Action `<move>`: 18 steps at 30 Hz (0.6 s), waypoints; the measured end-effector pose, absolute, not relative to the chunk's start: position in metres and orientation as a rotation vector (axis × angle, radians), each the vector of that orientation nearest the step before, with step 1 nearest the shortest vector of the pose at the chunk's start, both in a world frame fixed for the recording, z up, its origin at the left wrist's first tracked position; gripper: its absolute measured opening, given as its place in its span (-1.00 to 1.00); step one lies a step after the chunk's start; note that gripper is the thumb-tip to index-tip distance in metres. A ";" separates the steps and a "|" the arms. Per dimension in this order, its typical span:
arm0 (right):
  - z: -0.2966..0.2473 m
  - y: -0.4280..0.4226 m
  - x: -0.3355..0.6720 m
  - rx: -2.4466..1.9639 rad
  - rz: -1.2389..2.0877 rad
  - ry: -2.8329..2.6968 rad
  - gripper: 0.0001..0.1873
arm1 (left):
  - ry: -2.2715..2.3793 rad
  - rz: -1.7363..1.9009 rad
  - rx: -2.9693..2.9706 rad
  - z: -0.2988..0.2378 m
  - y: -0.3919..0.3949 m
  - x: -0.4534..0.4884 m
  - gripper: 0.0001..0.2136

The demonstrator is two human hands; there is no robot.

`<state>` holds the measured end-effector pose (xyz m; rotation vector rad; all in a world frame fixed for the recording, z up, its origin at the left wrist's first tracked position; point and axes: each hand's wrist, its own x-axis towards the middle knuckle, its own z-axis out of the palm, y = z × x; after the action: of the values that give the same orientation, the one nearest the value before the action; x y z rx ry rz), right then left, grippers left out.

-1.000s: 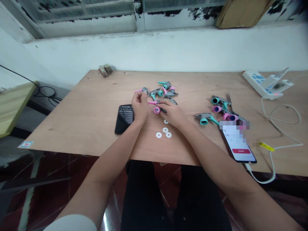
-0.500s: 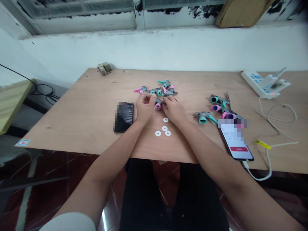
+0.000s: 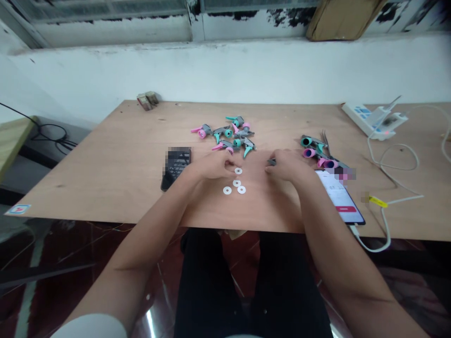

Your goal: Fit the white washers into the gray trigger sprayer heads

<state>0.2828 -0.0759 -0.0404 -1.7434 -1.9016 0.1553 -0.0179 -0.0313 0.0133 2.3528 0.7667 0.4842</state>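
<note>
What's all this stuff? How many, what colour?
Washers: 4, white, table's middle
Back pieces: 6, pink, teal, grey, beyond washers
Right pieces: several, same colours, table's right
Phones: 2, black left, lit white right
Power strip: 1, white, back right
Cables: some, white right, black left
Tag: 1, yellow, on white cable
Sticker: 1, white-blue, table corner
Blocks: some, brownish, back left
Table: 1, tan, centre
Cardboard: 1, brown, by window
Window: 1, grey, back
Wall: 1, white, back
Board: 1, yellowish, far left
Trousers: 1 pair, black, below
Left hand: 1, by washers
Right hand: 1, by grey tip
</note>
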 end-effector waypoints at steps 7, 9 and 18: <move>-0.007 -0.083 0.251 -1.595 0.378 -2.187 -0.58 | 0.752 0.622 2.363 -0.002 -0.030 -0.014 -0.79; -0.001 -0.086 0.251 -1.569 0.355 -2.230 -0.54 | 0.807 0.644 2.346 -0.003 -0.032 -0.013 -0.79; -0.001 -0.051 0.222 -1.281 0.321 -1.867 -0.41 | 0.923 0.984 2.036 -0.017 -0.024 -0.011 -0.80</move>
<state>0.2223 -0.0510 -0.0012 -1.2810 -1.8670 0.3211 -0.0108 -0.0238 -0.0174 2.0361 0.9232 0.9840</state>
